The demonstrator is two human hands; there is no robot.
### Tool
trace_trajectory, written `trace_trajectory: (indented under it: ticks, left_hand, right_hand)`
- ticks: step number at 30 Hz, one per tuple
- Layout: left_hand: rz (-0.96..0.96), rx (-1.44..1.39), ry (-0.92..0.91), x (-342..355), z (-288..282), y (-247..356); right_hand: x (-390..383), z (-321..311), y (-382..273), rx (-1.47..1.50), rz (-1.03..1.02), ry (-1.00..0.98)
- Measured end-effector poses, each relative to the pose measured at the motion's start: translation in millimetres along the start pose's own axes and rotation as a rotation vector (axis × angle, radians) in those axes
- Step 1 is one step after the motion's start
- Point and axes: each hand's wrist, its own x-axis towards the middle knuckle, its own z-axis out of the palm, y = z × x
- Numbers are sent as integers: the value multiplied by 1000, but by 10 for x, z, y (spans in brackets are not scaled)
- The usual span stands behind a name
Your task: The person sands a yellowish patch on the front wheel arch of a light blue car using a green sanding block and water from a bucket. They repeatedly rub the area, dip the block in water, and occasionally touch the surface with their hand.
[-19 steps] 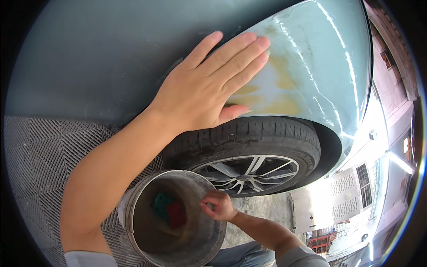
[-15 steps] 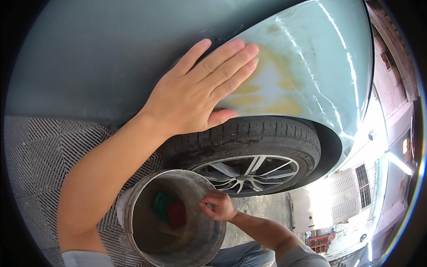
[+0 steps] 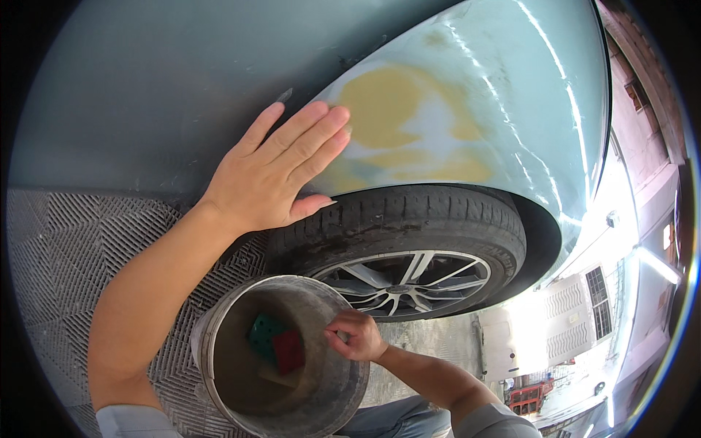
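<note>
My left hand lies flat with fingers stretched out on the pale blue car fender, at the left edge of a sanded patch. Yellow-brown and pale grey areas show in that patch. My right hand is loosely closed over the right side of a worn bucket, and nothing shows between its curled fingers. Whether it touches the bucket is unclear. Inside the bucket, in murky water, are a green block with holes and a red pad. A paler piece under them is hard to make out.
Below the fender is a tyre with a spoked wheel. The car door fills the upper left. Patterned floor tiles lie at the left. A white vehicle and a red rack stand farther back at the right.
My left hand has slid left and slightly down along the fender, uncovering more of the yellow-brown patch. My right hand and the bucket have hardly moved.
</note>
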Motion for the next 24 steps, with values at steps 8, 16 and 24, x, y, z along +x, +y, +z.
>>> trace_trajectory:
  ticks: [8, 16, 24]
  left_hand:
    - [-9, 9, 30, -100, 61, -6]
    - [-50, -47, 42, -238, 107, 3]
    - [-32, -8, -31, -766, 223, -61]
  right_hand:
    - [-18, 22, 25, 0, -18, 26]
    - [-25, 40, 24, -15, -16, 65]
    - [-39, 30, 1, -18, -22, 81]
